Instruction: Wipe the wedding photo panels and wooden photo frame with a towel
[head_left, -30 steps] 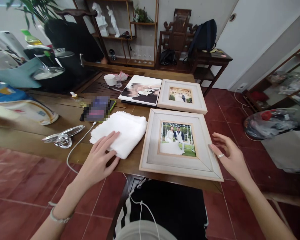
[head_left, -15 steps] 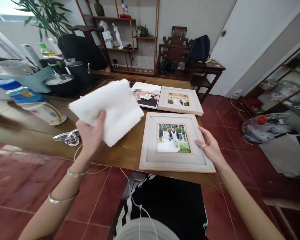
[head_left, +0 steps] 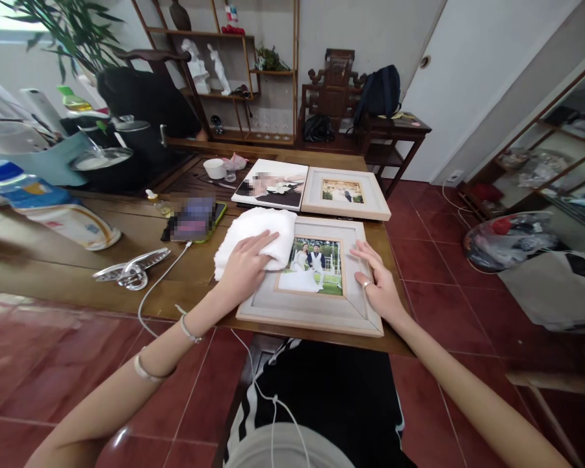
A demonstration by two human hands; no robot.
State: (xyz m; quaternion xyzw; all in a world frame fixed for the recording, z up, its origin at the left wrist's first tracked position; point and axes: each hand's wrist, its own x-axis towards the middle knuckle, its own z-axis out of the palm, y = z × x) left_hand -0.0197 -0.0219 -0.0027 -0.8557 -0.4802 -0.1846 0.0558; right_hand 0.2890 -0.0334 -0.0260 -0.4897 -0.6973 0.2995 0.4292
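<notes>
Picture frame (head_left: 305, 312), one, pale, broad-bordered: flat on the bench (head_left: 205, 312) between the two hands, near the bench's front edge; photograph (head_left: 316, 270) of two people set in it.

Left hand (head_left: 246, 263): unclenched, fingers outstretched on top of the white cloth (head_left: 238, 227), which overlaps the frame's upper left; thumb hard to make out.

Right hand (head_left: 377, 286): loosely spread, fingertips and ringed thumb touching the frame's right border.

Hidden: the frame's upper left corner, under cloth and hand; the cloth's underside. Forearms cut off at the lower picture edge.

Left of the left hand: one silvery metal object (head_left: 132, 272), use unclear; white cable (head_left: 160, 283), running to a phone (head_left: 195, 220), its screen pixelated.

Farther left: one blue-capped bottle (head_left: 53, 208), lying slanted.

Beyond both hands: second frame (head_left: 375, 203); beside it, one print (head_left: 273, 185), partly pixelated.

Farthest: shelving (head_left: 273, 71), small contents indistinct.
</notes>
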